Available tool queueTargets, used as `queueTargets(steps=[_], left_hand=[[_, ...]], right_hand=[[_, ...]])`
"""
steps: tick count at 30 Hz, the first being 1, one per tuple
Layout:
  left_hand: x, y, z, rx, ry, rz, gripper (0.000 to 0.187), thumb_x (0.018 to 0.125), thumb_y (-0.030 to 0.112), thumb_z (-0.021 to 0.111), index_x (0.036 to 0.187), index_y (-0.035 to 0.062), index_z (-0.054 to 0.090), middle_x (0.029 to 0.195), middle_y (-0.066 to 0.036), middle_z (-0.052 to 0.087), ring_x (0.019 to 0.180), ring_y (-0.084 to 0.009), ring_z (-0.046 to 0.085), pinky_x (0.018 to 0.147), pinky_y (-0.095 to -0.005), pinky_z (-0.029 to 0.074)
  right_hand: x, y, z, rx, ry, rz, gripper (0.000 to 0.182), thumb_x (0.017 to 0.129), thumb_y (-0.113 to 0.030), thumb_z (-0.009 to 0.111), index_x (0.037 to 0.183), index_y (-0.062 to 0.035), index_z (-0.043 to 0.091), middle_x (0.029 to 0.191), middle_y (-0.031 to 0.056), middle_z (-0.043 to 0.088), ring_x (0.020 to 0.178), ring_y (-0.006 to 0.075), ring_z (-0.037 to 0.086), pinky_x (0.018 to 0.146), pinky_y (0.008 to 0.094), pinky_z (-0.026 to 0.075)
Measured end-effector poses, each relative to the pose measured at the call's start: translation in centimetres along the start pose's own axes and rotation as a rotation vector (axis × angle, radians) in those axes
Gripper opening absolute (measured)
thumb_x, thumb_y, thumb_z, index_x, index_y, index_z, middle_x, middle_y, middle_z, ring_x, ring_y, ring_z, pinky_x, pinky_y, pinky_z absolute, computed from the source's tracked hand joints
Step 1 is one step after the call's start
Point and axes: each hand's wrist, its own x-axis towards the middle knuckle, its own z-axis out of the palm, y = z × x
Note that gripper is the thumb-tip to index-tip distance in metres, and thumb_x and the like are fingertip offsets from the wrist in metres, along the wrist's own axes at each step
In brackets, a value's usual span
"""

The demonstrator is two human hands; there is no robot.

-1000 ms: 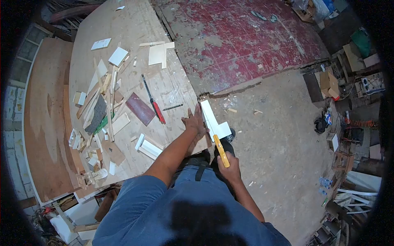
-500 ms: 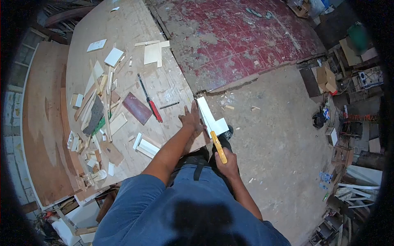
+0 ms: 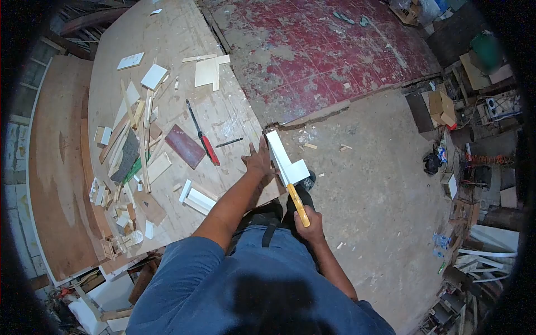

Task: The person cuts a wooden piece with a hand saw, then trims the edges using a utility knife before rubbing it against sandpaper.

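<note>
At the workbench edge, my left hand (image 3: 258, 161) lies flat with its fingers spread, beside a white L-shaped board piece (image 3: 281, 155) that juts out past the edge. My right hand (image 3: 310, 224) is closed around the yellow handle of a hand saw (image 3: 298, 202). The saw's front end meets the near end of the white piece; its blade is hard to make out. On the bench left of my left hand lie a dark pencil-like stick (image 3: 229, 142) and a red-handled tool with a long dark shaft (image 3: 207, 146).
The workbench (image 3: 229, 173) carries a reddish-brown block (image 3: 185, 146), a white grooved piece (image 3: 198, 197) and a heap of wood offcuts (image 3: 146, 139). Red tiled floor (image 3: 329, 61) lies beyond, concrete floor (image 3: 379, 184) to the right. Boxes (image 3: 442, 109) and scrap line the far right.
My right hand has drawn the saw slightly back toward my body and down. My left hand stays spread in nearly the same place.
</note>
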Motion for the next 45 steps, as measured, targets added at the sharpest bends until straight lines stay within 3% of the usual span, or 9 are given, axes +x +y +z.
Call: queueTargets(steps=[12,14,15,17,18,21,23,25,45], left_hand=[[-0.6,0.1,-0.2,-0.006,0.071,0.007,0.135,0.064,0.063,0.079,0.155,0.0090,-0.005,0.163,-0.001,-0.011,0.148,-0.0409,0.009,0.101,-0.0701,0.034],[-0.4,0.0,0.0,-0.006,0.072,0.003,0.135,0.064,0.064,0.079,0.155,0.0090,-0.005,0.164,-0.002,-0.011,0.148,-0.0408,0.010,0.101,-0.0699,0.035],[-0.2,0.0,0.1,-0.009,0.068,-0.002,0.136,0.064,0.064,0.079,0.155,0.0089,-0.005,0.164,-0.002,-0.011,0.148,-0.0408,0.010,0.100,-0.0697,0.036],[-0.3,0.2,-0.1,-0.016,0.074,0.001,0.137,0.063,0.064,0.080,0.155,0.0084,-0.004,0.164,-0.002,-0.010,0.148,-0.0405,0.010,0.100,-0.0700,0.036],[-0.4,0.2,-0.3,-0.022,0.081,-0.002,0.135,0.063,0.063,0.080,0.155,0.0091,-0.004,0.164,-0.002,-0.009,0.148,-0.0405,0.010,0.100,-0.0703,0.035],[-0.6,0.3,-0.1,-0.034,0.076,-0.004,0.133,0.064,0.060,0.080,0.156,0.0110,-0.002,0.164,-0.002,-0.009,0.148,-0.0405,0.009,0.100,-0.0708,0.034],[-0.2,0.2,-0.1,-0.038,0.078,-0.001,0.131,0.065,0.059,0.081,0.156,0.0122,-0.001,0.164,-0.001,-0.009,0.148,-0.0405,0.009,0.101,-0.0711,0.034],[0.3,0.1,0.0,0.029,0.021,-0.017,0.129,0.065,0.057,0.081,0.156,0.0141,0.001,0.164,0.000,-0.010,0.148,-0.0404,0.009,0.101,-0.0713,0.033],[0.6,-0.2,0.5,-0.040,0.074,-0.002,0.142,0.058,0.064,0.082,0.155,0.0140,-0.008,0.163,-0.002,-0.011,0.148,-0.0411,0.007,0.103,-0.0713,0.031]], right_hand=[[-1.3,4.8,1.9,0.043,0.058,-0.007,0.018,0.087,-0.014,0.065,0.077,-0.0020,0.055,0.059,0.0146,0.054,0.051,0.0330,0.059,0.050,0.0406,0.046],[-1.3,6.1,2.6,0.316,0.222,0.070,0.024,0.090,-0.012,0.062,0.072,-0.0046,0.047,0.056,0.0022,0.048,0.044,0.0142,0.047,0.045,0.0288,0.037],[-1.0,5.9,2.4,0.316,0.221,0.065,0.024,0.090,-0.012,0.062,0.072,-0.0046,0.047,0.056,0.0022,0.048,0.044,0.0142,0.047,0.045,0.0288,0.037],[-0.3,4.4,1.4,1.011,0.252,0.572,0.021,0.092,-0.014,0.060,0.074,-0.0056,0.050,0.058,-0.0022,0.047,0.048,0.0087,0.044,0.046,0.0247,0.035],[0.0,4.1,1.1,1.004,0.267,0.590,0.021,0.091,-0.015,0.061,0.074,-0.0062,0.052,0.058,-0.0016,0.047,0.049,0.0069,0.043,0.047,0.0245,0.035],[0.4,3.5,0.5,0.325,0.235,0.179,0.021,0.089,-0.015,0.063,0.074,-0.0055,0.052,0.057,-0.0018,0.048,0.048,0.0085,0.045,0.045,0.0275,0.035],[0.7,0.5,-1.2,-0.061,0.061,-0.050,0.020,0.084,-0.014,0.068,0.077,-0.0027,0.053,0.063,0.0164,0.057,0.054,0.0317,0.061,0.049,0.0376,0.044],[0.3,0.5,-0.8,-0.121,0.039,-0.138,0.022,0.083,-0.014,0.069,0.076,-0.0025,0.053,0.068,0.0221,0.057,0.060,0.0385,0.062,0.052,0.0399,0.047],[2.1,-0.9,-1.2,0.092,0.046,0.081,0.024,0.086,-0.013,0.066,0.073,-0.0007,0.051,0.062,0.0169,0.056,0.054,0.0264,0.060,0.054,0.0370,0.046]])
